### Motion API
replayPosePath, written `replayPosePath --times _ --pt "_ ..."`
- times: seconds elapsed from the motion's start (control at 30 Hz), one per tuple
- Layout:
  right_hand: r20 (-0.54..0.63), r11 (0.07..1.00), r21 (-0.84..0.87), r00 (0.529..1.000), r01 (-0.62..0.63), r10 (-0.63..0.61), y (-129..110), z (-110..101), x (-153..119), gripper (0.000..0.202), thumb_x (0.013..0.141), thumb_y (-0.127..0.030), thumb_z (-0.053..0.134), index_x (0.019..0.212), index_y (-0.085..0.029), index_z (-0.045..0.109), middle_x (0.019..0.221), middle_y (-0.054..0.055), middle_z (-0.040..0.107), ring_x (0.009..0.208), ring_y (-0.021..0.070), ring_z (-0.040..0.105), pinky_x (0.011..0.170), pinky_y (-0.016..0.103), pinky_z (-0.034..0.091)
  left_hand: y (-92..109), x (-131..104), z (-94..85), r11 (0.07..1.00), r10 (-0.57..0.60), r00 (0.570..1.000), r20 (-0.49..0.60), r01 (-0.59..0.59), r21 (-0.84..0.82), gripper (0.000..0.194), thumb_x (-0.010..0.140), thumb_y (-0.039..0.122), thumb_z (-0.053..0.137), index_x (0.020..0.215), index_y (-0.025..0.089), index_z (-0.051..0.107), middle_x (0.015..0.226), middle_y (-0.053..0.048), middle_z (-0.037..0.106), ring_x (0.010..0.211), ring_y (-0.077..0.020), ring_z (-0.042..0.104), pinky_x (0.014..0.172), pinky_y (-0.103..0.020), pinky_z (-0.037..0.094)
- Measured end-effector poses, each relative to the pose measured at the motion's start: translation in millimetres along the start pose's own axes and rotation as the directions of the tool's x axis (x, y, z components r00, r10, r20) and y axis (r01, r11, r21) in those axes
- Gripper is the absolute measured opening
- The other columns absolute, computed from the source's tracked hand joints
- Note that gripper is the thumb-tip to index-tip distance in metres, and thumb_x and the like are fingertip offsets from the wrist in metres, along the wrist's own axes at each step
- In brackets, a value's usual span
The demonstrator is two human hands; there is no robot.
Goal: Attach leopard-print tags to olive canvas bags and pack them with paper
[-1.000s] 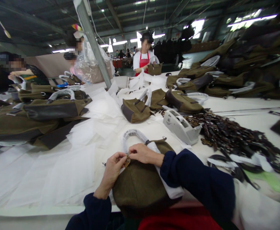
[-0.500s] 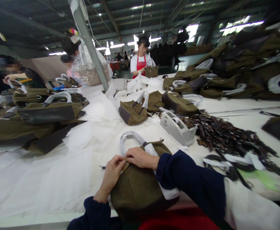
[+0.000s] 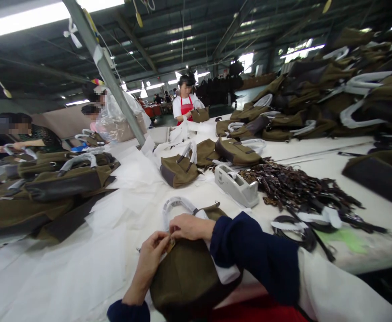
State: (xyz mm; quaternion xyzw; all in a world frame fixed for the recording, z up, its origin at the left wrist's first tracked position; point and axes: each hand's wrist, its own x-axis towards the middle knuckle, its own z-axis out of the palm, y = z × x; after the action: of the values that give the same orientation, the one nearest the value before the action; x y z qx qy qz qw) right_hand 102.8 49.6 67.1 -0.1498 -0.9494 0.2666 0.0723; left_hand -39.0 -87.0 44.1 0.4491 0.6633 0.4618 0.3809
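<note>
An olive-green bag [image 3: 185, 273] with a dark base stands tilted at the table's front edge. Its handle [image 3: 177, 202] is wrapped in white film and arches up behind my hands. My left hand [image 3: 151, 255] pinches a small tan piece [image 3: 170, 246] at the bag's top edge. Close against it, my right hand [image 3: 189, 226] has its fingers pressed together at the same spot; what they grip is too small to make out. White wrapping hangs over the bag's right side under my right forearm.
A grey tape dispenser [image 3: 236, 185] stands beyond the bag, beside a heap of dark brown straps [image 3: 293, 183]. White sheets [image 3: 105, 241] spread over the left. Bags are piled left [image 3: 68, 179] and right. A person in a red apron [image 3: 185, 105] stands across the table.
The view has tilted and shifted, so the scene sits differently in the picture. Both my hands stay together at the bag's top edge. At the far left, a person's arm now reaches toward a handle.
</note>
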Motion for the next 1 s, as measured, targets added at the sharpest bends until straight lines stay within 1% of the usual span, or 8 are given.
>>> replayPosePath --times 0.13,0.3,0.4,0.5,0.6,0.67,0.87,1.0 --pt "-0.165 0.999 0.038 0.986 0.004 0.003 -1 -49 -36 0.024 0.086 -0.024 0.067 0.109 -0.014 0.066 0.104 0.008 0.066 0.088 0.0169 0.059 0.082 0.027 0.043 10 -11 -16.7 0.996 -0.053 0.997 -0.056 0.049 -0.075 0.034 0.084 0.052 0.060 0.091 0.018 0.061 0.074 0.001 0.063 0.062 -0.0134 0.056 0.060 -0.025 0.046" --pt "-0.348 0.971 0.177 0.912 -0.164 0.217 13 -78 -113 0.023 0.089 -0.027 0.061 0.111 -0.019 0.064 0.096 0.004 0.066 0.079 0.0150 0.059 0.077 0.028 0.045 6 19 -39.5 0.955 -0.001 0.983 -0.184 0.056 0.291 0.048 0.072 0.061 0.063 0.093 0.018 0.063 0.091 -0.007 0.069 0.084 -0.0245 0.064 0.074 -0.035 0.050" --pt "-0.390 0.923 0.281 0.847 -0.264 0.361 18 -63 -163 0.022 0.090 -0.027 0.059 0.111 -0.022 0.064 0.103 0.003 0.066 0.084 0.0149 0.059 0.077 0.027 0.046 1 49 -37.5 0.937 -0.029 0.996 -0.084 0.056 0.346 0.048 0.069 0.063 0.063 0.084 0.018 0.065 0.085 -0.008 0.071 0.082 -0.0271 0.066 0.072 -0.036 0.049" --pt "-0.384 0.844 0.413 0.775 -0.343 0.502 8 -33 -202 0.024 0.091 -0.030 0.058 0.113 -0.023 0.063 0.111 0.004 0.064 0.091 0.0155 0.060 0.076 0.026 0.048 -3 71 -26.6 0.915 -0.083 0.996 0.040 0.060 0.400 0.048 0.065 0.066 0.064 0.066 0.019 0.062 0.059 -0.002 0.064 0.059 -0.0225 0.061 0.059 -0.032 0.044" --pt "-0.376 0.786 0.519 0.736 -0.336 0.563 -17 -3 -222 0.032 0.091 -0.029 0.057 0.123 -0.024 0.058 0.114 0.005 0.062 0.094 0.0157 0.060 0.080 0.027 0.049 -4 82 -17.2 0.892 -0.113 0.989 0.098 0.058 0.448 0.049 0.060 0.067 0.067 0.054 0.020 0.053 0.044 0.004 0.050 0.046 -0.0179 0.050 0.049 -0.029 0.036" --pt "-0.408 0.779 0.552 0.719 -0.297 0.563 -35 10 -225 0.035 0.091 -0.025 0.057 0.125 -0.024 0.057 0.114 0.005 0.061 0.099 0.0160 0.058 0.089 0.029 0.047 -1 84 -14.9 0.890 -0.122 0.984 0.128 0.051 0.453 0.050 0.062 0.069 0.063 0.057 0.020 0.054 0.048 0.003 0.053 0.049 -0.0190 0.054 0.050 -0.029 0.038" --pt "-0.455 0.829 0.529 0.764 -0.180 0.457 -53 34 -215 0.036 0.083 -0.019 0.061 0.119 -0.019 0.062 0.118 0.009 0.060 0.110 0.0184 0.057 0.097 0.028 0.047 13 83 -29.0 0.914 -0.146 0.985 0.095 0.098 0.393 0.053 0.064 0.074 0.061 0.073 0.022 0.057 0.067 -0.001 0.069 0.069 -0.0247 0.066 0.064 -0.032 0.050" --pt "-0.458 0.878 0.471 0.827 -0.084 0.325 -42 59 -206 0.045 0.082 -0.036 0.068 0.124 -0.020 0.062 0.120 0.011 0.063 0.123 0.0231 0.052 0.107 0.032 0.041 22 83 -43.6 0.921 -0.200 0.980 -0.013 0.193 0.338 0.059 0.052 0.080 0.068 0.070 0.024 0.058 0.067 0.000 0.072 0.069 -0.0254 0.068 0.067 -0.033 0.052"
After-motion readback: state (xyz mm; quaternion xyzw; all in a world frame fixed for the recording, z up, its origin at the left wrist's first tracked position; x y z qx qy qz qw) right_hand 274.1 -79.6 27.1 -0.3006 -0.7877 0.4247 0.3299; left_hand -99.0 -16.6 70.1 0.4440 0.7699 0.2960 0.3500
